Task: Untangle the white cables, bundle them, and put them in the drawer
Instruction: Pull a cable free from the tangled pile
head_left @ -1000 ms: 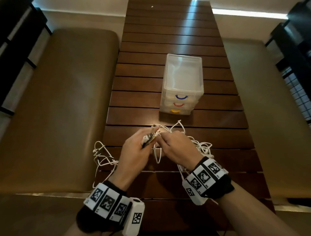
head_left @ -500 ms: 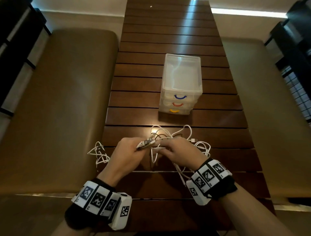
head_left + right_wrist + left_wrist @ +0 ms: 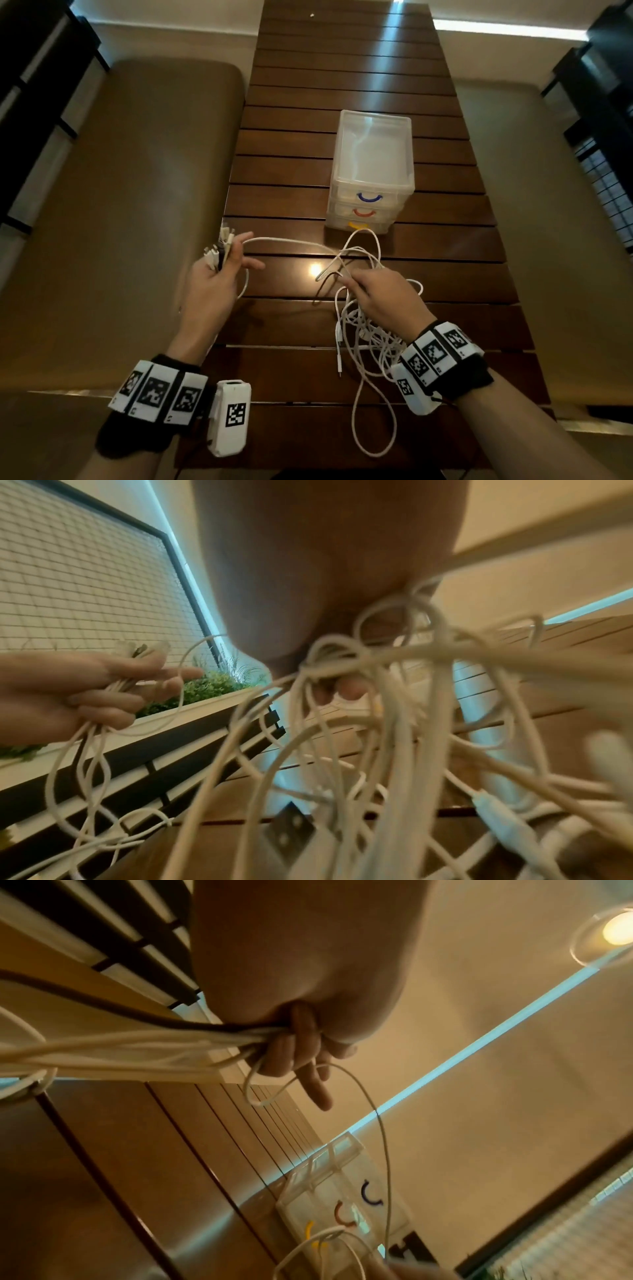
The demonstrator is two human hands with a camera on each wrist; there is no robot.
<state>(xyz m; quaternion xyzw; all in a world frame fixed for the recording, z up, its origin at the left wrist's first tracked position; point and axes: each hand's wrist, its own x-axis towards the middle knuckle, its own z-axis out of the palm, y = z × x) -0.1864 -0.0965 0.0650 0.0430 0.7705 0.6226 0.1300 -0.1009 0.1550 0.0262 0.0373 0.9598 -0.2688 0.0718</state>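
Observation:
My left hand (image 3: pixel 219 274) grips a bunch of white cable ends (image 3: pixel 219 250) near the table's left edge, plugs sticking up above the fist; the left wrist view shows the cables (image 3: pixel 137 1047) running through the curled fingers (image 3: pixel 294 1045). One cable (image 3: pixel 291 242) stretches across to my right hand (image 3: pixel 373 291), which holds a tangled mass of white cables (image 3: pixel 366 335) hanging to the table; the right wrist view shows those loops (image 3: pixel 394 723) draped from its fingers. The clear three-drawer box (image 3: pixel 371 174) stands beyond, with blue, red and yellow handles, all drawers shut.
The dark slatted wooden table (image 3: pixel 342 75) runs away from me between two tan padded benches (image 3: pixel 120 205). Cable loops trail toward the table's near edge (image 3: pixel 373 438). Dark railings flank both sides.
My hands have moved apart: the left pulled leftward with the cable ends, the right drew back to the right with the tangle, stretching a cable between them.

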